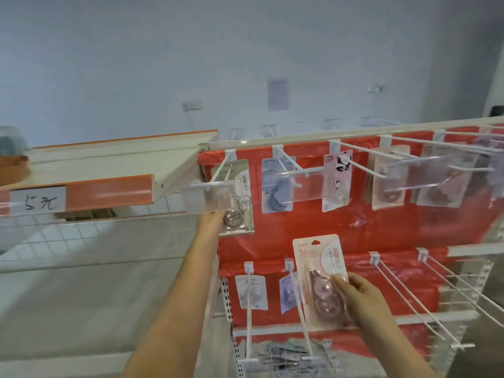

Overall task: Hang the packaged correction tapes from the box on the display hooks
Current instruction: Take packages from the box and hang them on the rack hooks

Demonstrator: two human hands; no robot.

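My right hand pinches a pink-carded correction tape pack by its right edge, upright in front of the red back panel between the two hook rows. My left hand reaches up and holds the lower left of a grey-carded tape pack, which hangs on the leftmost top-row hook behind a clear price tag holder. Other packs hang on top-row hooks, among them a blue one and a panda-printed one. Two more packs hang on the lower row.
Long white wire hooks with nothing on them jut out at lower right. An orange-edged shelf with a handwritten price label sticks out at left. A wire basket of loose packs sits below. No box shows in this view.
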